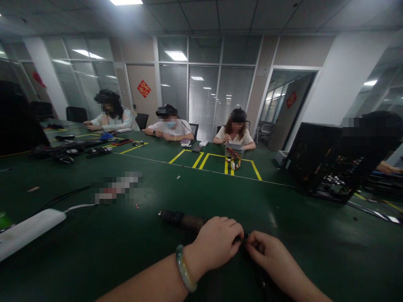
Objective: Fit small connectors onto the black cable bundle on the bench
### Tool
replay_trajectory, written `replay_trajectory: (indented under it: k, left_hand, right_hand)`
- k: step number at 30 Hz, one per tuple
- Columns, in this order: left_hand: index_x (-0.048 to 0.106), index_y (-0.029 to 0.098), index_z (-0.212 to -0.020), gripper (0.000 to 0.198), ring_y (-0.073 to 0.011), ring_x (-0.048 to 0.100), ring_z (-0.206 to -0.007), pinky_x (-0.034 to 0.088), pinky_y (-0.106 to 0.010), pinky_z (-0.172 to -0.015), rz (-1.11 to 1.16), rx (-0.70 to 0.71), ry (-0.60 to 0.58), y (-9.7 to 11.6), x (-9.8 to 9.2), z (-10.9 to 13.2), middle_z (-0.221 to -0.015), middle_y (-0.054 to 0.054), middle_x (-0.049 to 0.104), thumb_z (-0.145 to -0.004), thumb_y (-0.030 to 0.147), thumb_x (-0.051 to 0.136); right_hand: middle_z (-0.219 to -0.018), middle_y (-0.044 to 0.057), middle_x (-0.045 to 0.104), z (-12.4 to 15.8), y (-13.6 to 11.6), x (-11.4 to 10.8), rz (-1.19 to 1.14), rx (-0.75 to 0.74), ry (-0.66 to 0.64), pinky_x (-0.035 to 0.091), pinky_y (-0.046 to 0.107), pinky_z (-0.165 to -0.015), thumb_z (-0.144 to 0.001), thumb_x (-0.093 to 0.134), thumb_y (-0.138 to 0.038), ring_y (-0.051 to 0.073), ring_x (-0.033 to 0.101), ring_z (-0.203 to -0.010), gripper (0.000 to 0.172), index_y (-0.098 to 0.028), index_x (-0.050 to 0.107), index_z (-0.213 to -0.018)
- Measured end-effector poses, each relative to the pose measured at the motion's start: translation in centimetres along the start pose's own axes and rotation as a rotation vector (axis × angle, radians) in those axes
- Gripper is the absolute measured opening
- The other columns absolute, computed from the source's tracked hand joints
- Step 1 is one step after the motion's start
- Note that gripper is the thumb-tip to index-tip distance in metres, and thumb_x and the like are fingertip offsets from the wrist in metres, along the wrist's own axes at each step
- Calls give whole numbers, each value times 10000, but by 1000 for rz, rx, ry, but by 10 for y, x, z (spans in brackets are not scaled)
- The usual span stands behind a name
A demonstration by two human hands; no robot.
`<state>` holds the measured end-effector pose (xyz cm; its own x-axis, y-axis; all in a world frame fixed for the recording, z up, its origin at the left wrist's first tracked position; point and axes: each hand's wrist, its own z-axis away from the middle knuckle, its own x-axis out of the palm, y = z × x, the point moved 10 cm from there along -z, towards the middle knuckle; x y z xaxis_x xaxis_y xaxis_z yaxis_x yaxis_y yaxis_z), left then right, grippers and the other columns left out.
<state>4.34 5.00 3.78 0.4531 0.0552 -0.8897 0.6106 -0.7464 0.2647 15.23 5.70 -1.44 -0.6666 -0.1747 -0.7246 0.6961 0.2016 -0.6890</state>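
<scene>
A dark, rod-shaped tool (187, 222) lies across the green table in front of me, with a metallic tip at its left end and a brownish middle. Its right part disappears behind my left hand (218, 239), whose curled fingers are closed around it. A green bangle (185, 268) circles that wrist. Close by on the right, my right hand (264, 253) pinches a small dark part at the tool's right end; the fingers hide its shape. Something dark, perhaps a cable, shows faintly below the right hand.
A white power strip (28, 235) with a cord lies at the left. Black computer cases (327, 163) stand at the right. Across the table (151, 172), marked with yellow tape, sit several people; one has a grey box with coloured wires (233, 157). Cables and tools (72, 149) lie far left.
</scene>
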Motion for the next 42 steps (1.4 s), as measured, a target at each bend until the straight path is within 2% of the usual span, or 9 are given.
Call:
replay_trajectory:
  k: [16, 27, 36, 42]
  left_hand:
    - [589, 202, -937, 116, -194, 580, -873, 428, -328, -755, -32, 14, -10, 2, -3, 0, -935, -17, 635, -849, 279, 586]
    - [573, 216, -939, 119, -187, 577, -886, 429, -327, -771, -50, 16, -14, 1, -2, 0, -952, 5, 634, -843, 280, 603]
    - [553, 200, -968, 140, -193, 576, -872, 425, -329, -771, -39, 3, -1, 1, -2, 0, -937, -18, 617, -847, 260, 592]
    - [556, 206, -943, 114, -184, 571, -876, 422, -320, -779, -67, 28, -24, 2, 2, -1, -940, -13, 612, -847, 256, 590]
  right_hand:
    - [-680, -19, 612, 0, -3, 0, 36, -11, -26, 365, 207, -553, -866, 525, -270, 143, 554, -629, 149, -201, 632, -789]
    - [-675, -19, 610, 0, -1, 1, 51, 8, -49, 365, 198, -532, -876, 522, -309, 139, 554, -612, 165, -209, 636, -811]
    - [-730, -22, 658, 3, -2, -2, 16, 13, -40, 375, 202, -549, -870, 530, -277, 138, 594, -642, 129, -216, 632, -819]
    - [-693, -16, 651, 3, -6, -6, 25, -16, -4, 365, 209, -536, -858, 551, -284, 137, 576, -612, 130, -204, 644, -817]
